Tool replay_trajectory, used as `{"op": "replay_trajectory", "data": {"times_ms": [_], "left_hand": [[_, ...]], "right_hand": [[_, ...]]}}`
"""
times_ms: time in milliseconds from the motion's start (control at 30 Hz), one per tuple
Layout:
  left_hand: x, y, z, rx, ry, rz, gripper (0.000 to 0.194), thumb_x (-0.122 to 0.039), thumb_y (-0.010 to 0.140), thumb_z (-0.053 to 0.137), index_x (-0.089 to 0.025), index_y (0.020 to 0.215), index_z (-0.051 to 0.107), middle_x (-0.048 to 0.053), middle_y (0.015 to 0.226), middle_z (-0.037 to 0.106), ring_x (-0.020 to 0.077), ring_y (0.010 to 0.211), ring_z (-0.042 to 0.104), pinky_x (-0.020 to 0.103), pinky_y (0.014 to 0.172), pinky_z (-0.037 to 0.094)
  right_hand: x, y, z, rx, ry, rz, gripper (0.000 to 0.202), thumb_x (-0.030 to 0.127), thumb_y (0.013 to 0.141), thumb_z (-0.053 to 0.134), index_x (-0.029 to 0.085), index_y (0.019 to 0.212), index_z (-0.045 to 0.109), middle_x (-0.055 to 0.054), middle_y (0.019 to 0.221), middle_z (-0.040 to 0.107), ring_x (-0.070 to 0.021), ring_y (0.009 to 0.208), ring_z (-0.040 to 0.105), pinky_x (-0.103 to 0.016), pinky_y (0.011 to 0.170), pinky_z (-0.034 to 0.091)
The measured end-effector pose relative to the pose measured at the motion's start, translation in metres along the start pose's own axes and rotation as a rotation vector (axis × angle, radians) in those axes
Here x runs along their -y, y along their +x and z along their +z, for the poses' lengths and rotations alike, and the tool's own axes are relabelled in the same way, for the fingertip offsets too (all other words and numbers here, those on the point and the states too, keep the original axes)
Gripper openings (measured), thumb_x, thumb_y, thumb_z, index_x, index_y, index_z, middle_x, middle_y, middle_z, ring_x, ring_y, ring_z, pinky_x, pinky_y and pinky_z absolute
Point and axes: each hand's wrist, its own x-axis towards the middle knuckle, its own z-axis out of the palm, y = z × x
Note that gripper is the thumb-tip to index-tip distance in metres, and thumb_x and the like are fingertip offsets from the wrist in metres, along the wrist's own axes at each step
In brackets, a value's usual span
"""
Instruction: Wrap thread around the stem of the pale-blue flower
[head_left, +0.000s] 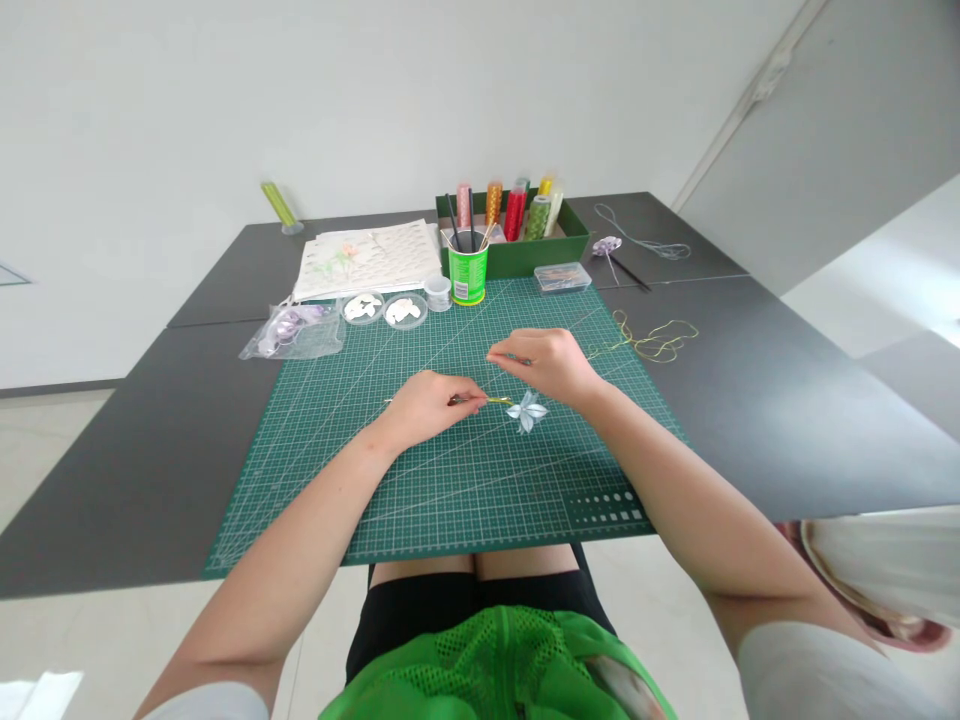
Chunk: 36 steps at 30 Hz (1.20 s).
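Note:
My left hand (435, 408) is closed in a pinch round the stem of a pale blue flower (528, 411). The flower points right, and yellow-green thread wrapping (498, 400) shows on its stem beside my fingertips. Above and to the right, my right hand (544, 360) is pinched shut, its fingertips a little over the stem. A loose yellow-green thread (660, 341) lies in loops on the right and runs in behind this hand; it seems to be held in the pinch, though the thread at the fingertips is barely visible. Both hands are over a green cutting mat (450, 500).
At the back stand a green box (517, 262) with thread spools and a green tub (469, 275) with sticks. Papers (375, 255), dishes of white petals (405, 311) and a plastic bag (296, 330) lie left; a clear case (562, 278) and a purple flower (607, 246) lie right.

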Motion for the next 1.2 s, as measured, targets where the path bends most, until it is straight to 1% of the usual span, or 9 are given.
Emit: {"op": "replay_trajectory", "data": {"times_ms": [267,367,433,567,667,733,900,1067,1200], "left_hand": [[-0.004,-0.001,0.000,-0.004,-0.046,-0.012,0.015,-0.026,0.095,0.066,-0.025,0.098,0.080,-0.003,0.088,0.082,0.0164,0.077,0.076,0.026,0.067,0.050],[-0.006,-0.002,0.000,-0.028,-0.088,-0.013,0.015,-0.030,0.095,0.066,-0.024,0.096,0.079,-0.002,0.084,0.081,0.0150,0.069,0.073,0.026,0.062,0.047],[-0.007,-0.002,0.000,-0.055,-0.137,-0.020,0.018,-0.034,0.095,0.065,-0.024,0.094,0.079,-0.001,0.080,0.080,0.0128,0.059,0.067,0.025,0.057,0.043],[-0.010,-0.002,0.000,-0.172,-0.272,-0.040,0.023,-0.038,0.095,0.064,-0.021,0.089,0.078,0.001,0.074,0.077,0.0098,0.051,0.056,0.023,0.052,0.041],[-0.009,0.000,-0.001,-0.280,-0.419,-0.096,0.023,-0.039,0.093,0.065,-0.019,0.093,0.077,0.003,0.076,0.078,0.0092,0.049,0.053,0.022,0.050,0.042],[-0.007,0.003,-0.002,-0.337,-0.509,-0.134,0.024,-0.039,0.091,0.067,-0.018,0.093,0.076,0.004,0.077,0.078,0.0083,0.046,0.050,0.022,0.047,0.041],[0.003,0.007,-0.006,-0.426,-0.599,-0.199,0.025,-0.042,0.089,0.069,-0.017,0.089,0.075,0.005,0.077,0.077,0.0072,0.045,0.047,0.022,0.046,0.038],[0.009,0.010,-0.006,-0.472,-0.653,-0.324,0.025,-0.042,0.087,0.070,-0.018,0.086,0.074,0.006,0.078,0.076,0.0072,0.046,0.046,0.022,0.044,0.033],[0.008,0.011,-0.006,-0.476,-0.673,-0.383,0.024,-0.041,0.087,0.069,-0.018,0.089,0.075,0.006,0.081,0.077,0.0067,0.046,0.046,0.022,0.043,0.031]], "right_hand": [[-0.008,0.000,0.005,0.075,-0.004,0.097,0.019,0.027,0.095,0.065,0.019,0.091,0.081,-0.004,0.085,0.079,-0.0166,0.077,0.072,-0.026,0.066,0.047],[-0.011,0.001,0.006,0.102,0.031,0.156,0.016,0.026,0.092,0.066,0.020,0.092,0.081,-0.004,0.086,0.079,-0.0156,0.076,0.070,-0.025,0.066,0.045],[-0.013,0.001,0.006,0.133,0.058,0.210,0.015,0.027,0.091,0.068,0.020,0.091,0.082,-0.003,0.079,0.077,-0.0135,0.069,0.065,-0.025,0.062,0.041],[-0.017,0.000,0.004,0.239,0.105,0.255,0.020,0.027,0.092,0.066,0.016,0.080,0.078,0.001,0.058,0.063,-0.0093,0.054,0.047,-0.025,0.056,0.030],[-0.016,0.000,0.004,0.294,0.101,0.277,0.025,0.023,0.089,0.064,0.015,0.065,0.070,0.000,0.058,0.060,-0.0093,0.055,0.046,-0.026,0.057,0.029],[-0.014,0.001,0.004,0.305,0.082,0.312,0.028,0.025,0.089,0.064,0.015,0.063,0.067,0.001,0.056,0.056,-0.0093,0.054,0.044,-0.026,0.057,0.029],[-0.005,0.003,0.005,0.346,0.143,0.229,0.025,0.025,0.093,0.059,0.017,0.072,0.071,0.005,0.053,0.046,-0.0078,0.051,0.037,-0.025,0.058,0.030],[0.002,0.004,0.006,0.367,0.160,0.166,0.026,0.023,0.094,0.056,0.018,0.072,0.069,0.005,0.054,0.048,-0.0075,0.051,0.037,-0.024,0.058,0.030],[0.006,0.003,0.006,0.380,0.125,0.134,0.028,0.024,0.095,0.055,0.019,0.071,0.067,0.005,0.055,0.050,-0.0078,0.051,0.040,-0.024,0.058,0.028]]}}
